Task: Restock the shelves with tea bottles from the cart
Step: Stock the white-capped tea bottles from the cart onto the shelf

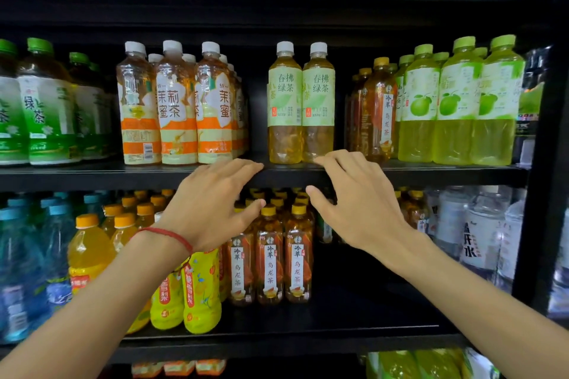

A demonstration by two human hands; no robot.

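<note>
Tea bottles (286,101), 2 white-capped, stand just above fingertips (320,160) of left hand (212,206) and right hand (358,203), both spread, empty.

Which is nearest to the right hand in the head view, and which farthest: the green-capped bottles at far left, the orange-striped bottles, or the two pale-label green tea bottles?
1. pale-label green tea bottles: just above the right hand.
2. orange-striped bottles: farther left, same shelf.
3. green-capped bottles: far left end.
</note>
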